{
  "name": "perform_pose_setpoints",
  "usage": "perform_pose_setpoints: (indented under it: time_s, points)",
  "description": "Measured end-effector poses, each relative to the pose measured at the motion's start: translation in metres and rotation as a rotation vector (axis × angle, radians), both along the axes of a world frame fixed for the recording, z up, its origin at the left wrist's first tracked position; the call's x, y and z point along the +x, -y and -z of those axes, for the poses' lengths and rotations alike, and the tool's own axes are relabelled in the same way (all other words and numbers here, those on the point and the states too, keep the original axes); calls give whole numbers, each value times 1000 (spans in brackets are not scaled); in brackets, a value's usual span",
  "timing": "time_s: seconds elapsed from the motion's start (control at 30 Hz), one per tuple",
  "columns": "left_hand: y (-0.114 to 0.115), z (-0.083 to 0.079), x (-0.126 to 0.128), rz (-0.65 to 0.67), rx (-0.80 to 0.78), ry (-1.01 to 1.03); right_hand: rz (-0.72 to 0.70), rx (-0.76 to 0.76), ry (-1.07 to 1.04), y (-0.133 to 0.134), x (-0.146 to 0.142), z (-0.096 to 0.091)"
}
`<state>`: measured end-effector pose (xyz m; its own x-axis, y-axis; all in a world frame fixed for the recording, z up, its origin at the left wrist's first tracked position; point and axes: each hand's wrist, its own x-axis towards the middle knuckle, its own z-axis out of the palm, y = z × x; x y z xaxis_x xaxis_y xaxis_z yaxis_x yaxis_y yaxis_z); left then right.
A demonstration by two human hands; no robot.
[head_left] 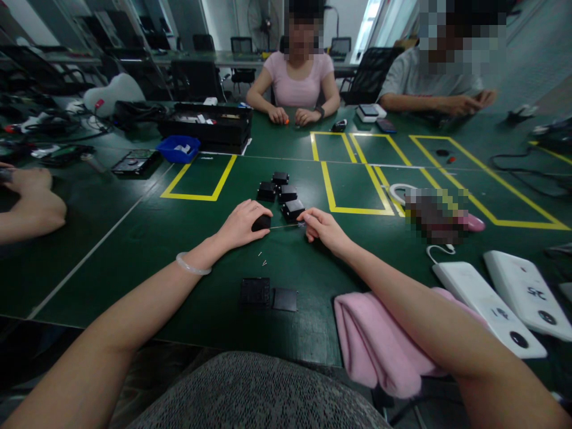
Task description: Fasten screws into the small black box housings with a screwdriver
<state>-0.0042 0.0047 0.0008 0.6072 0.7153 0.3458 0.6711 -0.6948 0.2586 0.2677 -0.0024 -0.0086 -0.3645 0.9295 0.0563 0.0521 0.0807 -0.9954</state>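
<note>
My left hand [241, 226] is closed around a small black plastic box [262, 223], steadying it near the table surface. A thin screwdriver [285, 226] lies level between my two hands, its shaft pointing at the box. My right hand [324, 229] pinches the screwdriver's other end, which its fingers partly hide. Just beyond my hands several similar black boxes [288, 192] sit in a cluster. A few tiny screws [264, 263] lie loose on the green table. Closer to me are an open black case half [255, 291] and a flat black cover [285, 299], side by side.
A folded pink towel [375, 345] lies under my right forearm, beside white power banks [491, 310]. A blue tray [177, 149] and a black bin [205, 134] stand at the back left. Yellow tape [361, 211] marks the table [214, 316]. Other people sit across and at left.
</note>
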Motion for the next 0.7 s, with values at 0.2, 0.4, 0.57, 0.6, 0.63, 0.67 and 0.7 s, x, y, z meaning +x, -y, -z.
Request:
perform_pose_setpoints:
  time_s: [0.2, 0.4, 0.57, 0.6, 0.63, 0.67, 0.7]
  points:
    - [-1, 2, -1, 3, 19, 9, 27, 54, 42, -1, 2, 1]
    - [-1, 2, 0, -1, 18, -1, 10, 5, -18, 0, 0, 2]
    - [0, 1, 0, -8, 10, -5, -1, 23, 4, -1, 1, 3]
    - [0, 1, 0, -4, 14, -5, 9, 36, 12, -1, 1, 2]
    - [0, 1, 0, 0, 20, -5, 18, 47, 20, -1, 1, 2]
    - [0, 1, 0, 5, 25, -5, 25, 54, 28, -1, 2, 1]
    - [0, 1, 0, 8, 29, -3, 26, 56, 34, -1, 2, 1]
